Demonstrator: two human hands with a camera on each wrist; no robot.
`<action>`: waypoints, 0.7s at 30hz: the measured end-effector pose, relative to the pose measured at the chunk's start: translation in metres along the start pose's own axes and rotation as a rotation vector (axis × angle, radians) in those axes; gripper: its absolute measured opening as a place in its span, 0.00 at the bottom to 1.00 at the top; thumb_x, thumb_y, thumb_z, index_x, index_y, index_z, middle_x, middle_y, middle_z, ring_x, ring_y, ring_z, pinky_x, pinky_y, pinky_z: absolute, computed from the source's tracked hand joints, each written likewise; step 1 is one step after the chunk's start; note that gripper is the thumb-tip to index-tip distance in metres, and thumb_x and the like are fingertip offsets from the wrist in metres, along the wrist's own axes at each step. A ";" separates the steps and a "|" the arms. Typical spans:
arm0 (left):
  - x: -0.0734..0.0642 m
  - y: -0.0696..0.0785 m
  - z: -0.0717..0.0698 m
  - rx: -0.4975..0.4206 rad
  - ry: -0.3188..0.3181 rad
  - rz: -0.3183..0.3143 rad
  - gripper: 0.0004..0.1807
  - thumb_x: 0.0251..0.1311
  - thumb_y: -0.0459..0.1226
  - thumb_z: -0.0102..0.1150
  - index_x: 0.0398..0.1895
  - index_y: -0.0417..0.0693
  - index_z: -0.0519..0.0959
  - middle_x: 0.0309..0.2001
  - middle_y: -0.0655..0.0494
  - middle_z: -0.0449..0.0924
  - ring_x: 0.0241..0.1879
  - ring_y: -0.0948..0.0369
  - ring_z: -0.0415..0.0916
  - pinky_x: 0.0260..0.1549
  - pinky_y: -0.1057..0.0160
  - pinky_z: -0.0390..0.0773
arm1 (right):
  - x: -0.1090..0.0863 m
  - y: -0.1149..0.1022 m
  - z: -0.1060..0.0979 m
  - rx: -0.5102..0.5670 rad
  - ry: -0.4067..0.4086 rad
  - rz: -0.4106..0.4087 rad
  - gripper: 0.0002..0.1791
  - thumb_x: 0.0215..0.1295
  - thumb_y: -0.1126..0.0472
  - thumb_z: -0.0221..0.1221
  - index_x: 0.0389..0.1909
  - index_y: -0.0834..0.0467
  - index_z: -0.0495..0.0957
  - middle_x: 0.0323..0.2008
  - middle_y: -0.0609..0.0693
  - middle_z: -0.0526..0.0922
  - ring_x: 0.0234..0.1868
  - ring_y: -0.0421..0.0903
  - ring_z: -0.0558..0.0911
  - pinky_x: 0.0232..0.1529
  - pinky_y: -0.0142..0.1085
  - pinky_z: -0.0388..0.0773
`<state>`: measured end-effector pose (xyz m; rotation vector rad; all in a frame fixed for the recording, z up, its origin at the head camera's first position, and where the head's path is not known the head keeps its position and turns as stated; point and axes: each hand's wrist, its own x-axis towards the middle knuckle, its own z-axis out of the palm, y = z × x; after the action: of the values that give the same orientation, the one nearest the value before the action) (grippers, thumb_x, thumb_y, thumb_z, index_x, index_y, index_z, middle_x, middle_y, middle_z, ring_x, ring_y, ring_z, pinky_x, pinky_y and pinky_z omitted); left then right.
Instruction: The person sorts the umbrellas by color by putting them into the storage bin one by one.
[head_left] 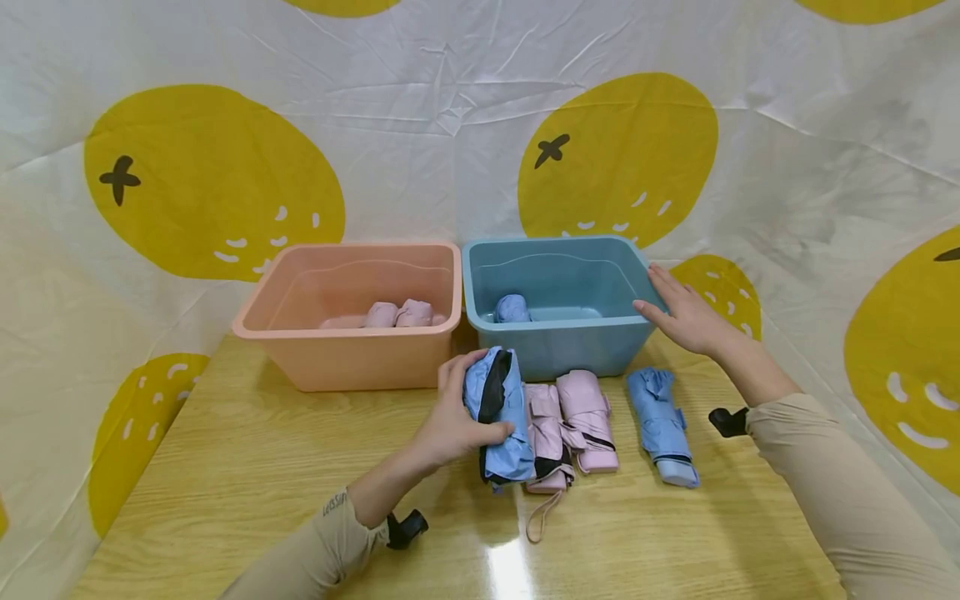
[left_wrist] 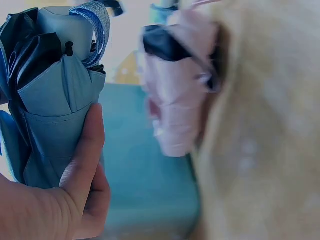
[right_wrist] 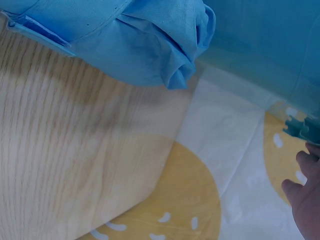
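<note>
My left hand (head_left: 452,414) grips a folded blue umbrella (head_left: 517,433) with black inner cloth showing, lifted in front of the blue bin (head_left: 562,346). In the left wrist view, its pale handle and wrist strap (left_wrist: 102,37) point upward. My right hand (head_left: 692,315) rests on the blue bin's right rim, its fingers fairly straight and the thumb near the front corner. Two folded pink umbrellas, one (head_left: 587,421) beside the other (head_left: 545,408), lie on the table by the held umbrella. Another blue umbrella (head_left: 660,421) lies below my right hand. Inside the blue bin is a rolled blue umbrella (head_left: 512,308).
An orange bin (head_left: 360,360) stands left of the blue one, with two rolled pink umbrellas (head_left: 414,313) inside. Both bins stand at the back of the wooden table (head_left: 292,475), before a white cloth with yellow fruit prints (head_left: 213,179). Black camera mounts (head_left: 407,529) sit at the wrists.
</note>
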<state>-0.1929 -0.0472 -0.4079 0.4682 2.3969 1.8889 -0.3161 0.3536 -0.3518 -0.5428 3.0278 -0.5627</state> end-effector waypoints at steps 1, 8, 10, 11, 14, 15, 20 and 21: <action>0.002 0.004 -0.001 -0.007 0.007 0.010 0.57 0.40 0.38 0.81 0.78 0.57 0.61 0.73 0.44 0.49 0.67 0.45 0.62 0.66 0.45 0.65 | 0.000 0.000 0.000 0.000 -0.001 0.000 0.46 0.83 0.40 0.42 0.83 0.64 0.35 0.83 0.63 0.33 0.82 0.67 0.39 0.77 0.66 0.34; 0.023 0.036 -0.008 -0.039 0.024 0.051 0.56 0.46 0.38 0.79 0.79 0.57 0.59 0.76 0.45 0.48 0.70 0.45 0.59 0.68 0.44 0.62 | -0.001 0.000 0.000 0.008 0.006 0.000 0.45 0.83 0.40 0.42 0.83 0.64 0.35 0.83 0.64 0.34 0.82 0.67 0.39 0.77 0.65 0.33; 0.030 0.042 -0.007 -0.059 0.008 0.036 0.55 0.47 0.37 0.79 0.80 0.56 0.58 0.76 0.46 0.46 0.71 0.46 0.58 0.68 0.46 0.62 | -0.002 0.000 0.000 0.012 0.006 0.004 0.45 0.83 0.40 0.42 0.83 0.64 0.35 0.83 0.64 0.34 0.82 0.67 0.39 0.77 0.65 0.33; 0.032 0.044 -0.007 -0.068 0.000 0.026 0.55 0.48 0.37 0.79 0.80 0.56 0.58 0.76 0.46 0.46 0.71 0.46 0.58 0.68 0.47 0.62 | -0.002 0.000 0.000 0.014 0.005 0.008 0.46 0.83 0.40 0.42 0.83 0.64 0.35 0.83 0.63 0.33 0.82 0.66 0.39 0.77 0.65 0.33; 0.036 0.045 -0.005 -0.078 -0.021 0.012 0.56 0.48 0.36 0.78 0.80 0.55 0.57 0.75 0.46 0.47 0.70 0.47 0.59 0.68 0.48 0.63 | -0.003 0.001 0.001 0.018 0.005 0.017 0.46 0.83 0.39 0.42 0.83 0.63 0.35 0.84 0.61 0.32 0.82 0.65 0.38 0.77 0.64 0.32; 0.035 0.046 -0.005 -0.075 -0.025 0.014 0.56 0.47 0.36 0.79 0.80 0.55 0.57 0.75 0.46 0.48 0.69 0.47 0.59 0.68 0.48 0.63 | -0.002 0.000 0.001 0.019 0.008 0.016 0.46 0.82 0.39 0.43 0.83 0.63 0.35 0.84 0.61 0.33 0.82 0.65 0.38 0.77 0.64 0.33; 0.030 0.052 -0.006 -0.047 -0.050 0.052 0.57 0.45 0.37 0.79 0.80 0.59 0.58 0.73 0.47 0.51 0.69 0.49 0.59 0.68 0.47 0.62 | -0.001 0.000 0.002 0.016 0.024 0.000 0.47 0.82 0.38 0.43 0.83 0.64 0.37 0.83 0.63 0.35 0.82 0.66 0.40 0.77 0.65 0.35; 0.030 0.055 -0.006 -0.041 -0.055 0.070 0.57 0.45 0.37 0.79 0.80 0.60 0.58 0.73 0.48 0.51 0.70 0.49 0.59 0.68 0.46 0.62 | -0.001 0.000 0.002 0.016 0.025 -0.004 0.46 0.82 0.39 0.43 0.83 0.64 0.37 0.83 0.64 0.36 0.82 0.66 0.40 0.77 0.66 0.35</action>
<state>-0.2118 -0.0332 -0.3498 0.6010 2.3318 1.9228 -0.3152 0.3536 -0.3538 -0.5460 3.0437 -0.5983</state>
